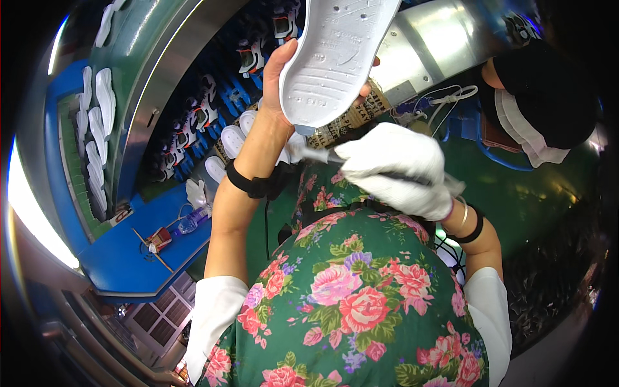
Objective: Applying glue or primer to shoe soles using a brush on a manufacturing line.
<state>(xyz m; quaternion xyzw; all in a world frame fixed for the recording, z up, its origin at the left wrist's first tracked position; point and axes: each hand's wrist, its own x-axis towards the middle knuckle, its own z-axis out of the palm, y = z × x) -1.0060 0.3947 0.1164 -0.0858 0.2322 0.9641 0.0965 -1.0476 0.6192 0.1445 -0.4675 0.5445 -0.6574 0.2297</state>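
Note:
In my bare left hand a white shoe sole is held up, its ridged inner face toward me and its rounded end lowest. My thumb lies along its left edge, and fingertips show at its right edge. My right hand wears a white glove and is closed around a slim tool. That tool's pale tip, blurred by motion and perhaps a brush, points left just below the sole without visibly touching it. Several more white soles lie behind my left forearm, next to brown wrapping printed with dark letters.
Partly assembled shoes stand on blue racks beyond a curved metal edge. More white soles lie far left. The blue table bears a plastic bottle. Another person in black is at the right, near loose white cables.

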